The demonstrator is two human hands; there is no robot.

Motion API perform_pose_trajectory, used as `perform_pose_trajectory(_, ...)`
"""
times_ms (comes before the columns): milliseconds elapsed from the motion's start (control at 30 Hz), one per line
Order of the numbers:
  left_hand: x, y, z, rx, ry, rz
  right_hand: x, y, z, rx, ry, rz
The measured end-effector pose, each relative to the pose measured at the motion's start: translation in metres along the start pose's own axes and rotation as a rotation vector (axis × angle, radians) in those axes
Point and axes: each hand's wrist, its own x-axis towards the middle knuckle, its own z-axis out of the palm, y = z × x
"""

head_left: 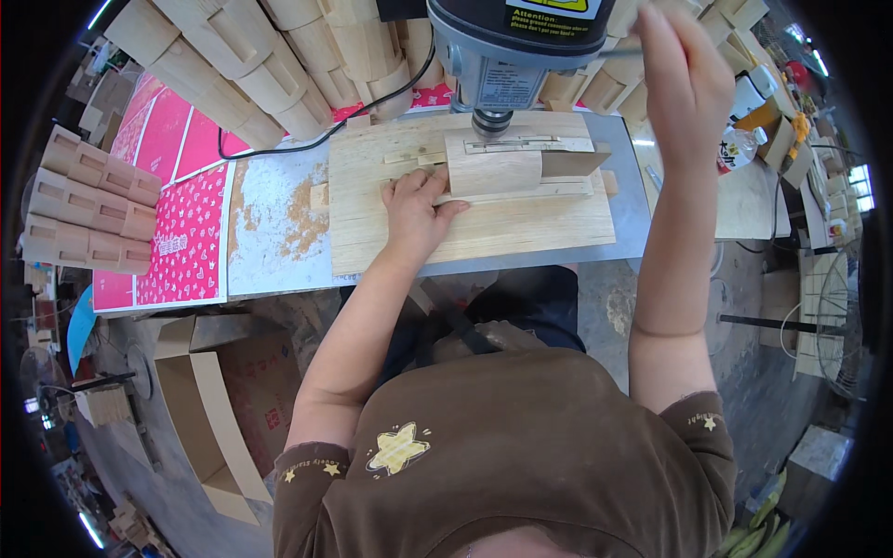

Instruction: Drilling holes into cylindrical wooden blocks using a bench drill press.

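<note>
Wood block (493, 172) sits under drill press chuck (491, 121); my left hand (416, 209) presses flat beside it, fingers together. Right hand (684, 84) wraps feed lever. I keep block against jig, feed slowly.

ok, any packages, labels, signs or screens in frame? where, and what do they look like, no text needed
Warning label: on the drill press head, top centre; black and yellow rectangle.
Rating plate: drill head front, just below; small pale rectangle.
Cardboard box: floor, lower left; open, brown, red print inside flap.
Patterned sheets: left of the bench; pink with white dots.
Bag: side table, right; small, clear and white, red print.
No screens.
</note>
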Motion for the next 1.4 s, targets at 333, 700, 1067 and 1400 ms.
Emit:
perform_pose_trajectory(333,0.007,0.009,0.003,-0.005,-0.048,-0.020,-0.119,0.045,0.033,0.042,0.076,-0.120)
perform_pose_trajectory(700,0.002,-0.010,0.005,0.051,0.168,0.105,-0.033,0.013,0.008,-0.099,0.126,-0.032)
perform_pose_trajectory(1067,0.004,0.016,0.015,-0.292,0.014,-0.244,0.036,0.071,0.030,0.153,-0.052,0.028)
perform_pose_trajectory(1400,0.008,-0.014,-0.008,-0.596,0.143,0.088,-0.113,0.089,0.000,-0.226,-0.710,0.196)
